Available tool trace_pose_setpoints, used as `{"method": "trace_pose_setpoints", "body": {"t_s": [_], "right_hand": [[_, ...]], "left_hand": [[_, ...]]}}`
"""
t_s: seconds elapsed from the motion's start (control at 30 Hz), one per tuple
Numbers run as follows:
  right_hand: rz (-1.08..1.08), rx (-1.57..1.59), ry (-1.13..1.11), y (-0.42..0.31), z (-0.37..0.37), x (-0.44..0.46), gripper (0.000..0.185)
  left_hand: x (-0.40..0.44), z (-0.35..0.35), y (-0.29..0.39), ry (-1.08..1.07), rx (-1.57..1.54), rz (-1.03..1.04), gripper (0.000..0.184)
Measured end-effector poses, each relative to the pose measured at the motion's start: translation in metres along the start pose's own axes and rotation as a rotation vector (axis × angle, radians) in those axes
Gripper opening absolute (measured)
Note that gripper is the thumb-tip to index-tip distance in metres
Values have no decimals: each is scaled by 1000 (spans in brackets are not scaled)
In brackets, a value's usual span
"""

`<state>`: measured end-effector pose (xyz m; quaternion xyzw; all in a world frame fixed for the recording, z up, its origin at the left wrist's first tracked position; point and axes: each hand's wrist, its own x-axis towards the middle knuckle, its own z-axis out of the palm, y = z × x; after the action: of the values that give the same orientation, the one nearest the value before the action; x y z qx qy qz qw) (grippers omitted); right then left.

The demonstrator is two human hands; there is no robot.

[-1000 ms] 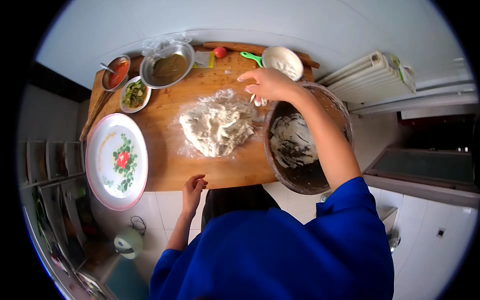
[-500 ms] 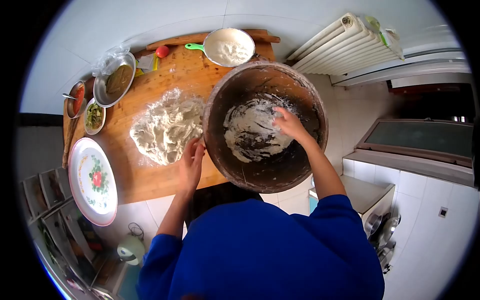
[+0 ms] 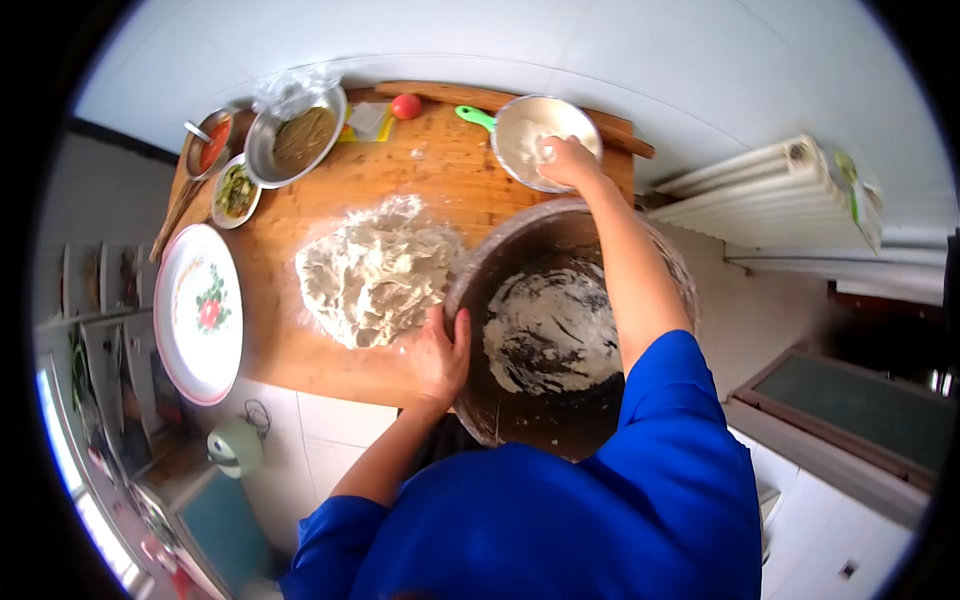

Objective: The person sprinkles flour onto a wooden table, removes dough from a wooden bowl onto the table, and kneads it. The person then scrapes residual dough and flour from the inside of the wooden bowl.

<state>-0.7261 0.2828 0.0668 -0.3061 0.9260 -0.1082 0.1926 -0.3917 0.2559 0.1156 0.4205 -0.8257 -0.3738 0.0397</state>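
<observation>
A mound of rough, floury dough (image 3: pixel 378 275) lies on the wooden table (image 3: pixel 290 365). Beside it stands a large dark basin (image 3: pixel 480 420), its inside smeared with flour and dough. My left hand (image 3: pixel 438 358) holds the basin's left wall near the rim, next to the dough. At the back, a white pan with a green handle (image 3: pixel 507 117) contains flour (image 3: pixel 522 138). My right hand (image 3: pixel 570 164) reaches over the basin into this pan, its fingers bunched in the flour and the fingertips partly hidden.
A metal bowl with brownish contents (image 3: pixel 303 140), a bowl of red sauce (image 3: pixel 214 145), a dish of green food (image 3: pixel 237 192) and a tomato (image 3: pixel 406 107) stand at the back. A flowered tray (image 3: pixel 198 330) is on the left, a radiator (image 3: pixel 760 195) on the right.
My right hand has moved from inside the basin to the pan of flour. My left hand has gone onto the basin's wall. The basin sits closer to the front edge, and the view has shifted.
</observation>
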Motion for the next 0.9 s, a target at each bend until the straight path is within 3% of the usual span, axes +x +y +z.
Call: {"method": "trace_pose_setpoints", "body": {"t_s": [0.17, 0.23, 0.3, 0.37, 0.43, 0.57, 0.67, 0.7, 0.77, 0.87, 0.9], "right_hand": [[-84, 26, -67, 15, 23, 44, 57], [176, 193, -12, 16, 19, 48, 55], [196, 290, 7, 17, 8, 44, 55], [150, 745, 81, 12, -17, 21, 43], [39, 932, -85, 3, -57, -21, 36], [55, 862, -186, 6, -68, -134, 22], [152, 842, -300, 21, 6, -188, 30], [137, 720, -278, 40, 50, -192, 37], [65, 596, -19, 56, 101, -207, 45], [97, 426, -26, 34, 72, -216, 43], [-3, 427, 24, 31, 74, -208, 42]], "left_hand": [[0, 3, -3, 37, 15, 32, 26], [0, 3, -2, 69, 0, 45, 24], [-1, 4, -4, 70, -1, 30, 27], [1, 4, -4, 61, -9, 20, 30], [0, 2, -2, 57, 61, 8, 32], [1, 7, -7, 73, 4, 19, 33], [0, 6, -5, 82, 35, 26, 32], [1, 7, -6, 77, 37, 31, 32], [0, 10, -7, 118, 45, 52, 32], [0, 11, -9, 128, 82, 51, 33], [-1, 13, -10, 157, 105, 59, 34]]}}
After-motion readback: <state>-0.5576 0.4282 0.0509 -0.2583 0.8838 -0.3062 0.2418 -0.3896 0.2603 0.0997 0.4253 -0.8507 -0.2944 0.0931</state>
